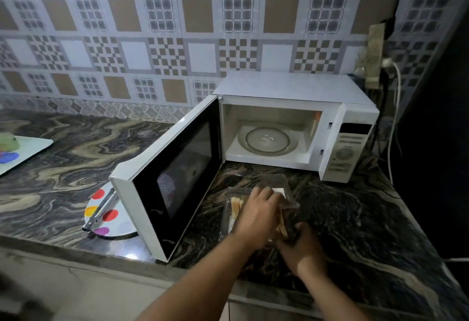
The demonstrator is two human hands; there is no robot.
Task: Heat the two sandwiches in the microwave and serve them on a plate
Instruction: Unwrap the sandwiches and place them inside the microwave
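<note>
A clear plastic sandwich box (278, 183) lies open on the counter in front of the microwave (291, 87). Pale sandwich slices (234, 207) show in its left half. My left hand (256, 216) reaches into the box, fingers curled down over the sandwiches. My right hand (302, 247) grips the box's near right corner, where a brown sandwich edge (281, 229) shows. The microwave door (175, 176) stands wide open to the left. Its glass turntable (267, 140) is bare. A white plate (111, 216) with coloured dots sits left of the door.
Metal tongs (101, 209) lie across the dotted plate. A pale board (22, 150) with coloured items sits at the far left of the marbled counter (63, 158). A wall socket with plug and white cable (394, 107) hangs right of the microwave. A dark surface fills the right edge.
</note>
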